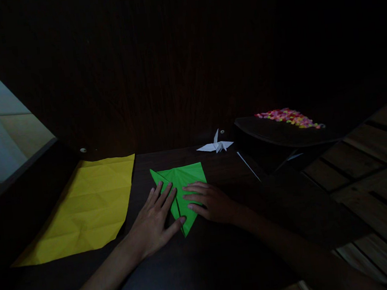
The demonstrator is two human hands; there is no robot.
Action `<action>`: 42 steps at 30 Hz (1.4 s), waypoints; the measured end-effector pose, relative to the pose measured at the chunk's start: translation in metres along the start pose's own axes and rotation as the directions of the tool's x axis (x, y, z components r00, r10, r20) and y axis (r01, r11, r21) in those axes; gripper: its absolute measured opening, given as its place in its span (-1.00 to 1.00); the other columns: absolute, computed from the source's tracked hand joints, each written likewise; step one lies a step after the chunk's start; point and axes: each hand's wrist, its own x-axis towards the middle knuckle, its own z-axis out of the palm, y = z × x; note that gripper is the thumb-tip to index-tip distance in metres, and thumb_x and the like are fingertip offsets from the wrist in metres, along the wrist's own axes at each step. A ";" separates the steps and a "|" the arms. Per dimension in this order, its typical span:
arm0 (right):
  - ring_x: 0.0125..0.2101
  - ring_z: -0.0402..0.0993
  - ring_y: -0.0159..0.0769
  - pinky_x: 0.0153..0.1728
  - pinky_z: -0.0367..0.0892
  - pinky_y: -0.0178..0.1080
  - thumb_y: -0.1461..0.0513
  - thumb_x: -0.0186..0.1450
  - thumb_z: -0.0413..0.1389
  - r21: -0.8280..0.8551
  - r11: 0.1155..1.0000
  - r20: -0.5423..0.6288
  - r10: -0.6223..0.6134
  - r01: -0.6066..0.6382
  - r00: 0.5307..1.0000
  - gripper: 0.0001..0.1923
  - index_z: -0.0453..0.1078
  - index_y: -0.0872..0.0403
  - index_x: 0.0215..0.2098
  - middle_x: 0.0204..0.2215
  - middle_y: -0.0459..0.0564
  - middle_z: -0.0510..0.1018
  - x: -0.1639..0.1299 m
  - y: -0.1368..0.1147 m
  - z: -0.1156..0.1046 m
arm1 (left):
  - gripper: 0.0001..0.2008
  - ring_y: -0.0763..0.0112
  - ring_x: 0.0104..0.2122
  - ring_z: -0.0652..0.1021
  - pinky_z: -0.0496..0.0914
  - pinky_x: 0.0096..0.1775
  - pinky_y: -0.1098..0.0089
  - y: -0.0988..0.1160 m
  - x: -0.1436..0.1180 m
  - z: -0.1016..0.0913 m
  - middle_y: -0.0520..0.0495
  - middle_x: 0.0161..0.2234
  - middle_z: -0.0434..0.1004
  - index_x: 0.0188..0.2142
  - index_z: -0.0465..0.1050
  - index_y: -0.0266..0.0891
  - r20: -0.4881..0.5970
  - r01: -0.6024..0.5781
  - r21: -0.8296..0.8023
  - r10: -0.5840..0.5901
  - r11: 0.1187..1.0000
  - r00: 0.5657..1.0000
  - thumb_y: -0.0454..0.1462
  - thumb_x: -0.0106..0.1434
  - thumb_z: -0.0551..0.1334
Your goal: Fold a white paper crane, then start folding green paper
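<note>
Both hands [183,210] flat on green paper [185,178] (L+R).

both forearms reach in from the bottom edge and angle toward each other. the left hand [155,220] lies flat, palm down, fingers spread, thumb stretched rightward. the right hand [210,202] lies flat too, fingers pointing left, nearly meeting the left fingertips.

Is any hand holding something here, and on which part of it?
Nothing is gripped. Both hands lie flat on the folded green paper: the left hand presses its left edge, the right hand its right side.
</note>
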 end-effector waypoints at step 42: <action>0.11 0.24 -0.05 0.10 0.20 0.05 0.09 0.32 0.06 -0.130 0.991 0.026 -0.020 0.023 0.999 -0.52 0.32 0.08 0.16 0.10 0.16 0.39 0.002 -0.016 0.000 | -0.07 -0.04 0.33 -0.05 0.12 0.23 -0.07 -0.005 0.000 0.006 -0.35 0.37 -0.24 0.37 -0.36 -0.30 -0.047 -0.079 -0.041 0.077 0.996 0.996 0.14 0.28 0.07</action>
